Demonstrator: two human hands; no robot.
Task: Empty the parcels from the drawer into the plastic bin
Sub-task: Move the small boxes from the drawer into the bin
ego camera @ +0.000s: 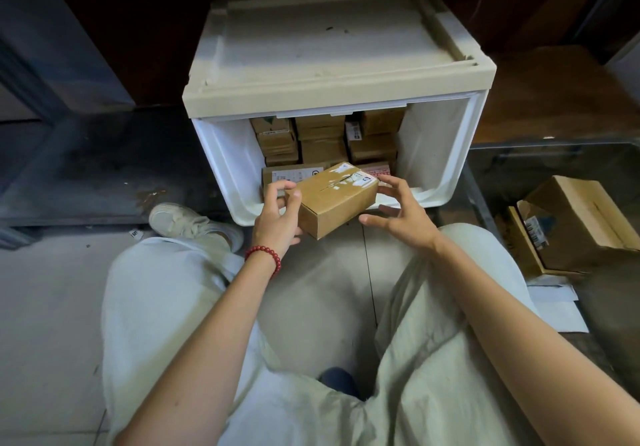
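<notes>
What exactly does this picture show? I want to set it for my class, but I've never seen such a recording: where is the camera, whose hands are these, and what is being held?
There is no machine here. A person wears one wide-angle camera on the head, so you look down over their knees at their own hands. In front of them a white drawer is pulled out of a beige-topped cabinet, with brown parcels stacked inside. The left hand grips one end of a small cardboard parcel. The right hand, fingers spread, is at its other end. To the right stands a clear plastic bin that already holds a few boxes.
</notes>
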